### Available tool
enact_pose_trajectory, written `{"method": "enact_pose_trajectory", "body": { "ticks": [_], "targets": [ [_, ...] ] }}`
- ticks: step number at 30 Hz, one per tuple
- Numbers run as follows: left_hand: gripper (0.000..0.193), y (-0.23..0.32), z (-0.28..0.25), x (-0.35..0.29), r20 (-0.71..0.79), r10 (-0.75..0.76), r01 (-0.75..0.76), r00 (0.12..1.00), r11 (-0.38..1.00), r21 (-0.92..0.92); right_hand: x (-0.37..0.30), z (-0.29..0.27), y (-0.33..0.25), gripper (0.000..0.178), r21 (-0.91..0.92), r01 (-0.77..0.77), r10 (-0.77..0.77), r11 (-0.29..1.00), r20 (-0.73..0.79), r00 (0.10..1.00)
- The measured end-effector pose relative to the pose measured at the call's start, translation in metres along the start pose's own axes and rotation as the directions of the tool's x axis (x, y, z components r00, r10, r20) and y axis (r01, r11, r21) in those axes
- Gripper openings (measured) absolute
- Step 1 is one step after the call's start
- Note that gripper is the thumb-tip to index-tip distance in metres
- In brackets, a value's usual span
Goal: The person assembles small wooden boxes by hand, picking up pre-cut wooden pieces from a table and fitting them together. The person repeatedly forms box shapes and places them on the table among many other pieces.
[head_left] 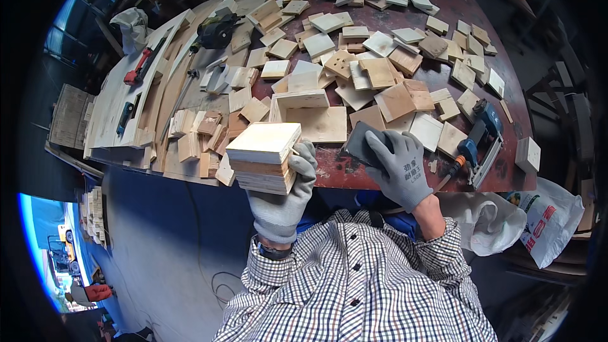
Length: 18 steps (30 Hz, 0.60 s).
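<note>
Noting remotely: L hand (288,183) fingers gripping wood block (261,177), R hand (399,166) fingers closed on dk pad (361,141); I see both L of nail gun (486,128) on counter (342,178).

Squarish block of pale wood (263,159), layered brown-and-cream sides, smooth bright top. Held up, top face up, slightly tilted, in front of the dark red table (347,176)'s near edge, left part. Can't tell if layers are loose or bonded. Thin, flat, dark grey rectangular pad (358,142): held tilted over the same table's near edge, mid-length, clear of block.
</note>
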State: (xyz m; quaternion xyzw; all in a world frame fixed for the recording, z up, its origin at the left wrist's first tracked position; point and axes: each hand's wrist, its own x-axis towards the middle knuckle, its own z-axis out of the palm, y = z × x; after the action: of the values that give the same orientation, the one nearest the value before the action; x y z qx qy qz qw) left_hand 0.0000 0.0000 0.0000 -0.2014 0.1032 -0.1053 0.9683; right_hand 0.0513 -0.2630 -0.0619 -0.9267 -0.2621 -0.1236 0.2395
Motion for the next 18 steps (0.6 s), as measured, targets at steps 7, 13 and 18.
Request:
{"method": "enact_pose_trajectory", "body": {
  "ticks": [7, 13, 18],
  "targets": [
    [0.071, -0.003, 0.002, -0.003, 0.027, 0.045, -0.049, 0.999, 0.983, 0.176, -0.02, 0.019, 0.013, 0.063, -0.254, 0.009, 0.016, 0.967, 0.094, 0.995],
    [0.088, 0.01, -0.014, -0.01, 0.008, -0.047, 0.043, 0.999, 0.965, 0.259, 0.035, -0.066, -0.084, 0.054, 0.497, -0.01, 0.0, 0.867, 0.02, 1.0],
    [0.084, 0.009, -0.032, -0.014, 0.149, 0.133, -0.184, 0.98, 0.89, 0.416, 0.041, -0.049, -0.121, 0.036, 0.34, 0.087, -0.107, 0.936, 0.042, 0.993]
  ]
}}
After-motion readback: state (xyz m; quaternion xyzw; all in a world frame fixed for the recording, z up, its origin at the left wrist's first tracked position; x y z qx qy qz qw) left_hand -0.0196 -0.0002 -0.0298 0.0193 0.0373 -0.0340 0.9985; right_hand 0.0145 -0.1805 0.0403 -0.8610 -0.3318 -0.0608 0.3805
